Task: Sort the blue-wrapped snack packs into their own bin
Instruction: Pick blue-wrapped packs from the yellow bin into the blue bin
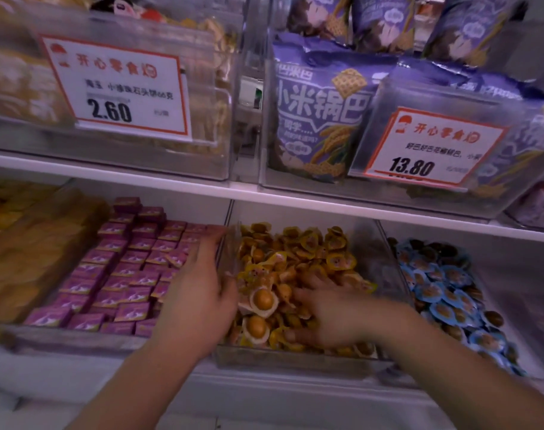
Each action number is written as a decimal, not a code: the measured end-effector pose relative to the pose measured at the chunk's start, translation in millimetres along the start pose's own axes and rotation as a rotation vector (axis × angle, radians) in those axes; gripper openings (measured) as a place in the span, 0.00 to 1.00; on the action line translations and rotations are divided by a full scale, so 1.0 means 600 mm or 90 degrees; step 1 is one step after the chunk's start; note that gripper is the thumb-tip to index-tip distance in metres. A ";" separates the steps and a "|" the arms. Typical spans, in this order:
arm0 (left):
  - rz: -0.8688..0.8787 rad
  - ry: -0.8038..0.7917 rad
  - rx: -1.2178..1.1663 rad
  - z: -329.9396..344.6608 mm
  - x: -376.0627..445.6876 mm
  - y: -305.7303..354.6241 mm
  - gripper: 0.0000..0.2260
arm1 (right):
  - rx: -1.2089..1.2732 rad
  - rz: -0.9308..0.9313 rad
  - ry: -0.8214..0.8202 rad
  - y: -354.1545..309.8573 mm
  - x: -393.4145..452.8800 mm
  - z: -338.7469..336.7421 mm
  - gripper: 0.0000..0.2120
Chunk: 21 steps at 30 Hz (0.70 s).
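Yellow-wrapped snack packs fill the middle bin, a clear tub on the lower shelf, and both hands are at it. Left of the middle bin, the left hand lies over the dividing wall with its fingers stretched forward and fairly straight, reaching toward the purple packs in the neighbouring bin; it grips nothing that can be seen. Inside the middle bin, the right hand rests palm-down on the yellow heap, fingers spread and pushed in among the packs, but motion blur hides whether they pinch anything, so its grip cannot be told. Right of the middle bin, the blue-wrapped snack packs lie piled in their own bin, mixed with some dark brown round pieces; no blue wrapper is plainly visible in the yellow heap. Above the middle bin, across a white shelf edge, stand two more clear bins: one up and to the left with pale yellow goods and a price tag reading 2.60, one up and to the right holding purple bags and a tag reading 13.80.
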<state>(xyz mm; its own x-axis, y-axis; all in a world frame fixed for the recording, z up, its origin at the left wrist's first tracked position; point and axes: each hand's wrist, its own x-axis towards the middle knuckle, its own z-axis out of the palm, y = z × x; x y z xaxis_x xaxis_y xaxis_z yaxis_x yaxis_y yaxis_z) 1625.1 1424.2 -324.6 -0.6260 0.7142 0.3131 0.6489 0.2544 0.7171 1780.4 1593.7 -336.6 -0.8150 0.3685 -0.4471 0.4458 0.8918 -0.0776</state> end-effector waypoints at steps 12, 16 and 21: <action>0.075 0.021 -0.002 0.006 -0.003 -0.020 0.30 | 0.095 0.048 0.271 0.063 0.153 -0.073 0.22; 0.081 0.023 0.012 0.009 -0.002 -0.025 0.30 | 0.137 0.102 0.224 0.096 0.128 -0.106 0.19; 0.072 0.027 0.016 0.016 -0.002 -0.029 0.29 | 0.144 -0.014 0.277 0.026 0.042 -0.105 0.25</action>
<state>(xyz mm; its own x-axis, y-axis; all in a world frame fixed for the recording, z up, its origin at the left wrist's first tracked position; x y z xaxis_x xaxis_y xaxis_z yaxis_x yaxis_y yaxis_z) 1618.5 1425.4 -343.4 -0.5658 0.7107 0.4180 0.7268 0.1906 0.6598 1743.7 1633.3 -292.6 -0.8831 0.4681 -0.0334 0.4561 0.8393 -0.2959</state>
